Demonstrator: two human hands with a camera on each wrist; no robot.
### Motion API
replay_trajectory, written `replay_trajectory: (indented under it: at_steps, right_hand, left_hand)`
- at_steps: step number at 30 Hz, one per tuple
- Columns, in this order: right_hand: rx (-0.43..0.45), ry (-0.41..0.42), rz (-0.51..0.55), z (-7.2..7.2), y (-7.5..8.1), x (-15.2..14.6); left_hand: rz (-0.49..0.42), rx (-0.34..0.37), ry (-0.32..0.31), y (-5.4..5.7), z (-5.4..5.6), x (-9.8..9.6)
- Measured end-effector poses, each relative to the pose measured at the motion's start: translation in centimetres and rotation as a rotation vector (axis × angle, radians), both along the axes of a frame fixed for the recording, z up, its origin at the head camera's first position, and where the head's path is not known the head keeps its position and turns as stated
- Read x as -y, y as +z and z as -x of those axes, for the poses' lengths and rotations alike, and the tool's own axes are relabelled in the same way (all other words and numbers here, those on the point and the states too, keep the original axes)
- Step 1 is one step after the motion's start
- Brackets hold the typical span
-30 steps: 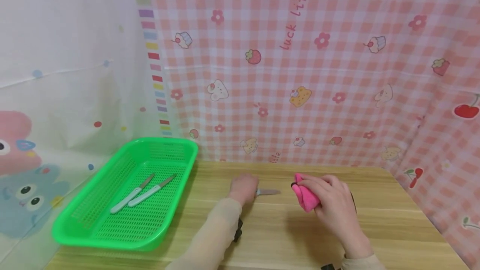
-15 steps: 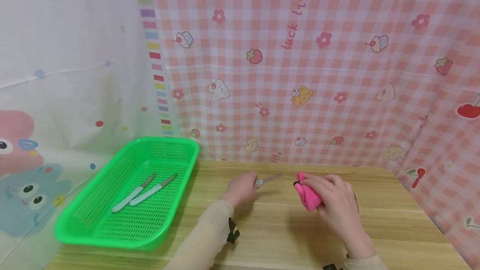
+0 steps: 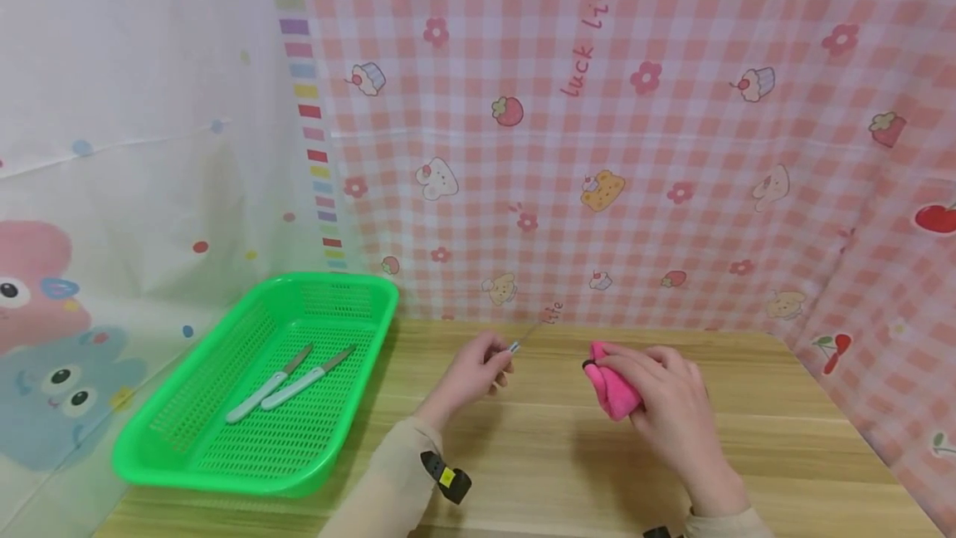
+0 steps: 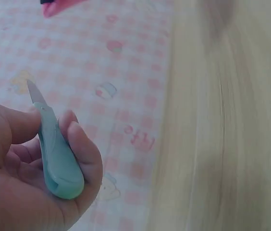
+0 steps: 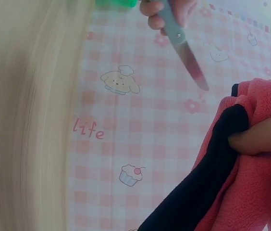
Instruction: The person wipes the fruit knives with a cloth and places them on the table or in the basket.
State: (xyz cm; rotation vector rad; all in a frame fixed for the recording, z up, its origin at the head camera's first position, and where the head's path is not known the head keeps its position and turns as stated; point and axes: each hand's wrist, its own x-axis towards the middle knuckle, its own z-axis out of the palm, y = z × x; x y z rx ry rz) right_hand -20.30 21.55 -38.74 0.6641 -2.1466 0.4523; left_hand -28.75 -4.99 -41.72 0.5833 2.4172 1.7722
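My left hand (image 3: pixel 469 370) grips a small knife by its pale blue-green handle (image 4: pixel 61 159), with the fingers curled round it. In the right wrist view the knife's blade (image 5: pixel 191 65) points toward the cloth, apart from it. My right hand (image 3: pixel 672 405) holds a folded pink cloth (image 3: pixel 617 393) with a black edge band (image 5: pixel 217 154); the thumb presses on the band. Both hands are raised above the wooden table. Two similar knives (image 3: pixel 257 398) lie side by side in the green basket (image 3: pixel 179 484) at the left.
The wooden table (image 3: pixel 553 471) runs back to a pink checked curtain (image 3: pixel 478 222). A white printed sheet (image 3: pixel 149 189) hangs at the left behind the basket. A black wrist device (image 3: pixel 446 477) sits on the left sleeve.
My left hand has lifted the knife off the table, and its blade has turned from lying level to pointing up and away. The right hand with the cloth has hardly moved.
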Motion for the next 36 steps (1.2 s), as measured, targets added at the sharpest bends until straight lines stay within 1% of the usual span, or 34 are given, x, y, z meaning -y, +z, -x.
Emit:
replay_trajectory:
  at_steps: [5,9,14,17,21,26,28,31,33,36]
  right_hand:
    - [0.005,0.017,0.014,0.0,-0.1,0.3]
    - [-0.001,0.031,0.014,0.0,0.0,0.5]
    - [-0.039,0.068,0.003,0.1,-0.1,1.0]
    - [-0.047,0.09,-0.016,0.2,-0.3,1.4]
    - [-0.049,0.132,-0.037,0.2,-0.6,2.0]
    - [-0.126,0.229,-0.047,0.4,-0.9,3.3]
    - [-0.152,0.278,-0.049,0.5,-1.1,3.8]
    - [-0.171,0.322,-0.069,0.5,-1.3,4.4]
    - [-0.173,0.339,-0.087,0.5,-1.5,4.6]
    - [-0.189,0.335,-0.113,0.4,-1.8,4.9]
  left_hand:
    - [-0.138,0.11,-0.075,0.1,-0.8,0.4]
    - [-0.253,0.235,-0.155,-0.1,-1.4,0.8]
    - [-0.338,0.383,-0.235,-0.4,-2.2,1.2]
    - [-0.38,0.445,-0.28,-0.6,-2.7,1.4]
    - [-0.404,0.484,-0.334,-0.8,-3.2,1.5]
    - [-0.445,0.544,-0.389,-1.2,-3.7,1.5]
    - [-0.462,0.557,-0.415,-1.3,-3.9,1.5]
    - [-0.49,0.565,-0.456,-1.4,-4.2,1.5]
    - [-0.509,0.569,-0.479,-1.5,-4.3,1.5]
    - [-0.532,0.567,-0.507,-1.6,-4.5,1.5]
